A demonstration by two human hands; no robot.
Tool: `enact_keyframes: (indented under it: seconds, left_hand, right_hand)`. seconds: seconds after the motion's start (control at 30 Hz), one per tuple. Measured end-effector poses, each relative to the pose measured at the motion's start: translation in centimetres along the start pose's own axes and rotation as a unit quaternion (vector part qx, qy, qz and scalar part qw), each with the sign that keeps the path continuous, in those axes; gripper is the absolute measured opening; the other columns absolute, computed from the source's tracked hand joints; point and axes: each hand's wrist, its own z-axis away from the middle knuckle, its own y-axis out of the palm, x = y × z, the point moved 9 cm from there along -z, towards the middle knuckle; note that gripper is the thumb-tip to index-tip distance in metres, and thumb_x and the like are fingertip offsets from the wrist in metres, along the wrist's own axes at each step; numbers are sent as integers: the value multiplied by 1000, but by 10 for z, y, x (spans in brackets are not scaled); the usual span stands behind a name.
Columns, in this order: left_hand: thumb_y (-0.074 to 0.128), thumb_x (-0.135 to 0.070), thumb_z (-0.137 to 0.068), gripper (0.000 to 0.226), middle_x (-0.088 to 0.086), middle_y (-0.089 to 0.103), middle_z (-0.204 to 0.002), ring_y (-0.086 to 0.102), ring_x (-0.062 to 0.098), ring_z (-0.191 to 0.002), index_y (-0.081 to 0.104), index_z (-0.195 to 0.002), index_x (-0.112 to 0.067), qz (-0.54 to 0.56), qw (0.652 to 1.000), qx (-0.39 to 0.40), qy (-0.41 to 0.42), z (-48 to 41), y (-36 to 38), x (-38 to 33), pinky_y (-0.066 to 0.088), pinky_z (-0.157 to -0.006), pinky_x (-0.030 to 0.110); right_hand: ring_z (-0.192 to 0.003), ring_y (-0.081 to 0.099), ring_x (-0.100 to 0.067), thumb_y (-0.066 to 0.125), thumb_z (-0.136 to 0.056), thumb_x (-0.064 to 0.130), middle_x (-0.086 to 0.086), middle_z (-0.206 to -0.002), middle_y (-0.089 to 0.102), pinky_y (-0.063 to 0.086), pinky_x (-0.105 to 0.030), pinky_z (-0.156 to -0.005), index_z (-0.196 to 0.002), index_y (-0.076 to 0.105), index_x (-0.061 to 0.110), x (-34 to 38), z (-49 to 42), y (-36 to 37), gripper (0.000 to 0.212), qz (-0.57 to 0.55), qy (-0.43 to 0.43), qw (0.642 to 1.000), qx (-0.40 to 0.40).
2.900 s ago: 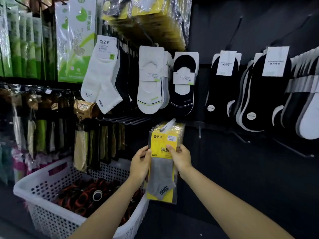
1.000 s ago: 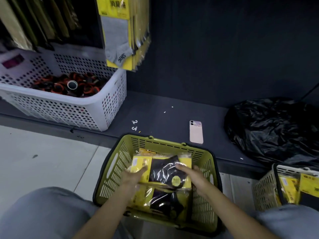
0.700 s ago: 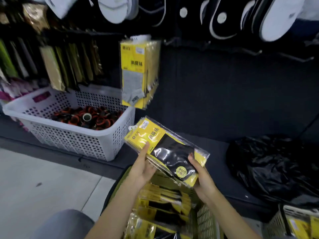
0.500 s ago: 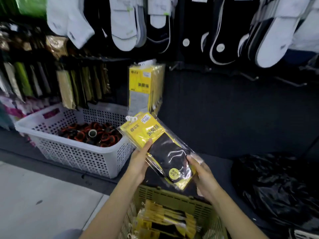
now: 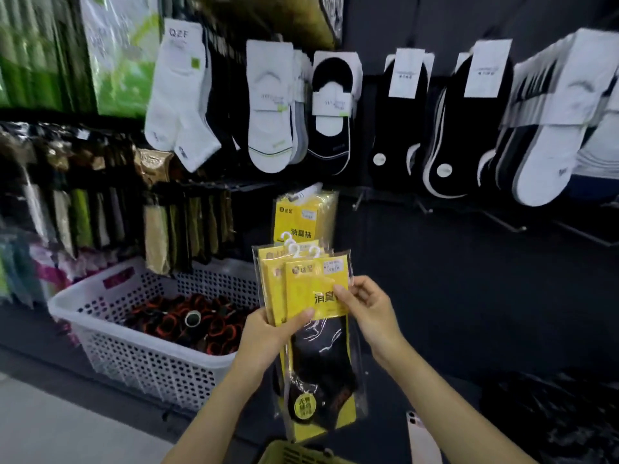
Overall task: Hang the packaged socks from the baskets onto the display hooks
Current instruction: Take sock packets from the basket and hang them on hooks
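I hold a small stack of yellow sock packs (image 5: 315,333) upright, black socks showing through the clear plastic, white hanger hooks fanned at the top. My left hand (image 5: 268,333) grips the stack from the left, thumb across the front. My right hand (image 5: 365,306) pinches the front pack's right edge. Just above and behind hang yellow packs (image 5: 301,216) of grey socks on a display hook. The green basket (image 5: 294,453) shows only its rim at the bottom edge. Bare display hooks (image 5: 502,222) stick out of the dark wall to the right.
A white perforated basket (image 5: 140,360) with black and orange rolled items stands at the left on the low shelf. A pink phone (image 5: 422,437) lies on the shelf at lower right, beside a black plastic bag (image 5: 549,416). Rows of white and black socks (image 5: 402,122) hang above.
I have lifted the packs out of the green basket and turned them upright in front of the hanging yellow packs. My view has tilted up from the basket to the wall.
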Motion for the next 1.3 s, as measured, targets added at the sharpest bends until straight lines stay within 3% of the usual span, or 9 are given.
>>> enact_keyframes:
  seconds: [0.1, 0.17, 0.3, 0.43, 0.6, 0.87, 1.03, 1.2, 1.3]
  left_hand:
    - [63, -58, -64, 45, -10, 45, -36, 43, 2, -32, 44, -53, -20, -14, 998, -55, 6, -6, -30, -3, 31, -37, 6]
    - [57, -62, -67, 52, -11, 24, -34, 24, 3, -30, 28, -53, -22, -34, 995, -99, 7, -12, -57, -7, 22, -34, 13]
    - [57, -64, -72, 56, -10, 23, -36, 26, 3, -35, 25, -54, -20, -57, 983, -173, 37, -29, -110, -23, 29, -47, 21]
    - [57, -65, -70, 56, -11, 24, -38, 31, 5, -39, 34, -56, -16, -65, 974, -206, 66, -45, -144, -42, 33, -55, 30]
    - [53, -71, -67, 55, 7, 47, -78, 45, 18, -75, 47, -88, -20, -64, 972, -211, 86, -61, -168, -53, 32, -59, 26]
    - [54, -69, -68, 49, 2, 43, -73, 41, 11, -63, 45, -78, -22, -40, 976, -194, 90, -66, -161, -56, 31, -58, 20]
    - [58, -66, -69, 52, -9, 37, -51, 37, 3, -48, 35, -64, -19, -27, 979, -189, 77, -61, -143, -52, 29, -53, 26]
    - [63, -65, -65, 55, -12, 30, -41, 34, 2, -37, 34, -52, -21, -16, 989, -134, 56, -58, -103, -47, 33, -57, 25]
    - [68, -61, -65, 43, -7, 56, -55, 55, 8, -53, 67, -59, -19, 9, 995, -82, 51, -55, -67, -47, 42, -59, 23]
  right_hand:
    - [-84, 70, -18, 62, -87, 20, -6, -89, 74, 57, -31, -79, -93, 56, 7, -8, -10, 17, 15, -19, 22, 999, 27]
    - [-83, 70, -21, 60, -89, 22, -6, -87, 75, 55, -38, -83, -96, 55, 8, -13, -22, 19, 17, -29, 43, 999, 13]
    - [-100, 68, -28, 59, -93, 21, -11, -97, 74, 49, -48, -98, -105, 57, 10, -4, -63, 17, 17, -4, 34, 998, -51]
    - [-100, 65, -35, 57, -95, 19, -19, -102, 70, 51, -43, -91, -101, 57, 13, 15, -100, 33, 9, 39, -18, 997, -70]
    - [-95, 66, -21, 57, -94, 21, -6, -102, 69, 52, -31, -80, -103, 57, 13, 8, -131, 55, 12, 86, -27, 991, -98]
    - [-76, 55, -12, 70, -85, 35, 4, -81, 59, 43, -25, -67, -88, 60, 11, -32, -145, 44, 26, 62, 77, 975, -201]
    - [-72, 51, -8, 72, -83, 26, -3, -96, 58, 42, -22, -63, -98, 55, 12, -36, -115, 18, 27, 70, 88, 959, -261]
    - [-87, 62, -11, 62, -89, 32, -3, -99, 66, 50, -18, -73, -105, 63, 14, -6, -84, 49, 24, 31, 35, 996, -76]
    - [-90, 64, -10, 72, -79, 32, 0, -99, 67, 53, -15, -75, -107, 64, 16, 21, -63, 61, 33, 29, -17, 999, -21]
